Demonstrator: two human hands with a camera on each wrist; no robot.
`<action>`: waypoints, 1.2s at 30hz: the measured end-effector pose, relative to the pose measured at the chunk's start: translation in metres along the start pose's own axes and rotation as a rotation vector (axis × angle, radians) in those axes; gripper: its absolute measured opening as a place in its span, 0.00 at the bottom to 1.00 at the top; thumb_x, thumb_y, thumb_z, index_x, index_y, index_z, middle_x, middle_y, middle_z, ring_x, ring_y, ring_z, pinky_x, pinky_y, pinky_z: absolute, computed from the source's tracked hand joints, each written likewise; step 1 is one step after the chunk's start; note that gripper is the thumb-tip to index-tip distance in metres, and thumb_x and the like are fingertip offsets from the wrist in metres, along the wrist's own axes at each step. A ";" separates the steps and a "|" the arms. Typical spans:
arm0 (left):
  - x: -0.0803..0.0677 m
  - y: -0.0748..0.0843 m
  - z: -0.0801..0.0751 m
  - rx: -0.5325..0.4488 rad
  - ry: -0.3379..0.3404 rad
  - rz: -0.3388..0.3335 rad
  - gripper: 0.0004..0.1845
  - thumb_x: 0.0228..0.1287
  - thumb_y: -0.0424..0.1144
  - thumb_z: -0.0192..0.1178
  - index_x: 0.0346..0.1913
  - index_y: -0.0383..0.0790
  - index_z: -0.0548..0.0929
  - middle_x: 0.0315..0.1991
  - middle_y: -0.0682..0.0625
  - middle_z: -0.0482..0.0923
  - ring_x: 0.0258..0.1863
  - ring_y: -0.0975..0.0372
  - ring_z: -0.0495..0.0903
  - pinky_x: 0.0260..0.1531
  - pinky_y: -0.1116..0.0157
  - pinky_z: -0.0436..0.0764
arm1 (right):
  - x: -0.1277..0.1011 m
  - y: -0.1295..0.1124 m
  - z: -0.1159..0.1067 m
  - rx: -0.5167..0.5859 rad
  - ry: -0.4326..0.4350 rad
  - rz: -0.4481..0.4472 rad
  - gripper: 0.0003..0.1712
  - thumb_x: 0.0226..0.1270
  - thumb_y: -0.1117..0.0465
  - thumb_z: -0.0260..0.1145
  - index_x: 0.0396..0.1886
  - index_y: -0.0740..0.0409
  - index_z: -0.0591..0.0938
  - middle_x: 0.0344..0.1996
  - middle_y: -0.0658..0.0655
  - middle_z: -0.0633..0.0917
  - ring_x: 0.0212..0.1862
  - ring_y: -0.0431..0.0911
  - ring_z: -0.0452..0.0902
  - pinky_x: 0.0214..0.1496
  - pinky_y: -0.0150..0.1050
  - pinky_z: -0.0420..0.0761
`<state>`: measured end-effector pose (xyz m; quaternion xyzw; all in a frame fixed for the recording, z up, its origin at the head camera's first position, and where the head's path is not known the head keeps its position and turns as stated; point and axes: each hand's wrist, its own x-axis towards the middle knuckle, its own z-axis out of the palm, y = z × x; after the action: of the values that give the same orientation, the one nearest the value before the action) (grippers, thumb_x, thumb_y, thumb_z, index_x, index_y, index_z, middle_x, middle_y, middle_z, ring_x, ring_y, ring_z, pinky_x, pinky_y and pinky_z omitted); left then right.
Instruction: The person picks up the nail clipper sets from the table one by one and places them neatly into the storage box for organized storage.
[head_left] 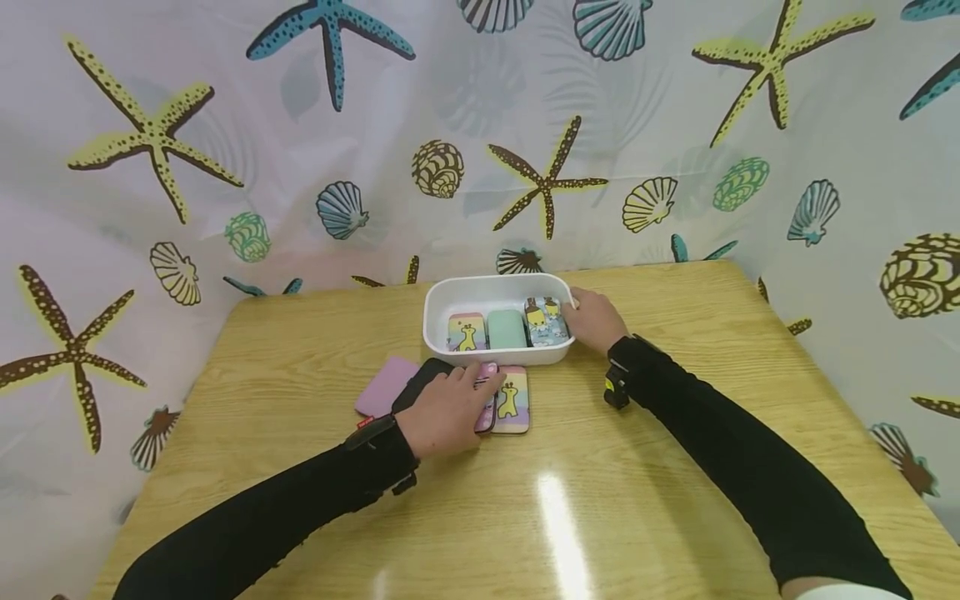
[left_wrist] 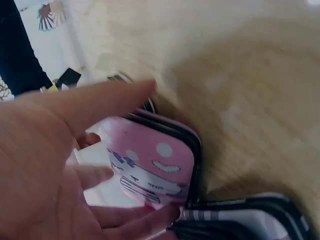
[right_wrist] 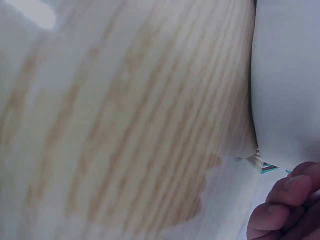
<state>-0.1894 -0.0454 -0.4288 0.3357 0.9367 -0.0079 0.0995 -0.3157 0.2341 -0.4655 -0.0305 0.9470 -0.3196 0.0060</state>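
My left hand (head_left: 450, 408) lies over a small group of cases on the table, its fingers spread. Under it is a pink zip case (left_wrist: 155, 155) with white dots and a sleepy animal face; fingertips touch it, and the thumb reaches across near its zipped edge. A black case (head_left: 420, 382) shows partly beneath the hand, and a giraffe-print case (head_left: 513, 402) lies just right of the fingers. My right hand (head_left: 597, 322) grips the right rim of a white bin (head_left: 495, 357), fingers curled in the right wrist view.
Inside the bin are another giraffe-print case (head_left: 467, 333), a mint-green case (head_left: 506, 330) and a blue patterned case (head_left: 547, 323). A plain pink case (head_left: 386, 387) sticks out left of the black one. Shell-print cloth (head_left: 450, 108) hangs behind the wooden table (head_left: 637, 500).
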 end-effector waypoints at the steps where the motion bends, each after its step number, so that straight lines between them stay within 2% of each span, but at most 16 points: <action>1: 0.001 -0.001 0.000 -0.004 -0.004 0.007 0.50 0.57 0.53 0.73 0.79 0.48 0.59 0.75 0.38 0.59 0.70 0.49 0.66 0.66 0.51 0.69 | 0.000 0.001 0.001 0.001 0.003 0.000 0.29 0.77 0.54 0.49 0.71 0.65 0.71 0.59 0.67 0.81 0.49 0.55 0.77 0.54 0.51 0.75; 5: 0.005 -0.006 0.003 0.020 0.030 0.045 0.48 0.56 0.56 0.73 0.77 0.47 0.62 0.70 0.40 0.65 0.63 0.52 0.70 0.61 0.54 0.73 | 0.000 0.002 0.002 -0.001 0.008 0.001 0.30 0.77 0.54 0.49 0.72 0.65 0.70 0.59 0.67 0.82 0.47 0.55 0.77 0.50 0.49 0.74; 8: 0.007 -0.008 0.005 0.068 0.071 0.068 0.44 0.57 0.55 0.70 0.75 0.47 0.66 0.65 0.42 0.68 0.58 0.54 0.70 0.57 0.55 0.74 | 0.000 0.002 0.003 -0.007 0.001 0.004 0.30 0.78 0.54 0.48 0.72 0.65 0.70 0.59 0.66 0.81 0.47 0.54 0.77 0.49 0.48 0.74; 10: 0.006 -0.008 0.005 0.089 0.085 0.079 0.42 0.58 0.56 0.69 0.74 0.47 0.68 0.64 0.42 0.69 0.59 0.54 0.69 0.58 0.55 0.73 | 0.000 0.001 0.002 -0.009 -0.004 0.003 0.30 0.78 0.54 0.48 0.73 0.65 0.69 0.59 0.66 0.82 0.47 0.54 0.77 0.50 0.48 0.74; 14: 0.004 -0.006 0.006 0.075 0.080 0.079 0.42 0.55 0.58 0.69 0.72 0.48 0.69 0.63 0.44 0.69 0.60 0.53 0.68 0.62 0.55 0.71 | -0.001 0.001 0.002 -0.007 -0.008 0.002 0.30 0.78 0.54 0.48 0.72 0.65 0.69 0.59 0.66 0.82 0.49 0.55 0.77 0.54 0.51 0.74; 19: 0.002 -0.005 0.007 0.013 0.056 0.067 0.44 0.53 0.59 0.72 0.72 0.49 0.68 0.61 0.43 0.67 0.53 0.54 0.70 0.59 0.56 0.73 | 0.001 0.002 0.002 -0.002 -0.007 0.013 0.31 0.77 0.53 0.48 0.72 0.65 0.70 0.60 0.66 0.81 0.52 0.54 0.77 0.61 0.53 0.74; 22: 0.002 -0.005 0.007 -0.003 0.044 0.061 0.46 0.52 0.58 0.73 0.73 0.50 0.68 0.64 0.43 0.65 0.52 0.55 0.71 0.58 0.55 0.73 | 0.002 0.003 0.003 0.008 -0.008 0.016 0.31 0.77 0.52 0.49 0.73 0.64 0.69 0.60 0.66 0.81 0.51 0.54 0.77 0.59 0.53 0.75; 28: 0.001 -0.007 0.005 -0.006 0.033 0.067 0.47 0.51 0.56 0.74 0.74 0.49 0.67 0.70 0.41 0.64 0.60 0.52 0.69 0.66 0.53 0.68 | 0.002 0.003 0.004 0.009 -0.003 0.013 0.31 0.77 0.53 0.49 0.73 0.64 0.69 0.61 0.66 0.80 0.51 0.54 0.77 0.58 0.52 0.74; 31: 0.002 -0.007 0.005 0.011 0.039 0.076 0.48 0.50 0.58 0.74 0.74 0.48 0.67 0.67 0.42 0.68 0.62 0.52 0.68 0.67 0.53 0.66 | 0.002 0.004 0.004 0.011 0.003 0.008 0.31 0.77 0.53 0.49 0.73 0.64 0.69 0.60 0.66 0.81 0.50 0.54 0.78 0.57 0.52 0.75; 36: 0.004 -0.009 0.007 0.007 0.075 0.090 0.48 0.47 0.62 0.74 0.71 0.48 0.70 0.59 0.45 0.71 0.54 0.55 0.69 0.63 0.55 0.69 | 0.000 0.001 0.002 0.014 -0.002 0.012 0.31 0.78 0.53 0.48 0.74 0.65 0.68 0.61 0.67 0.80 0.52 0.54 0.78 0.59 0.53 0.74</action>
<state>-0.1964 -0.0503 -0.4363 0.3780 0.9236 0.0057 0.0635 -0.3158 0.2336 -0.4677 -0.0253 0.9450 -0.3259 0.0092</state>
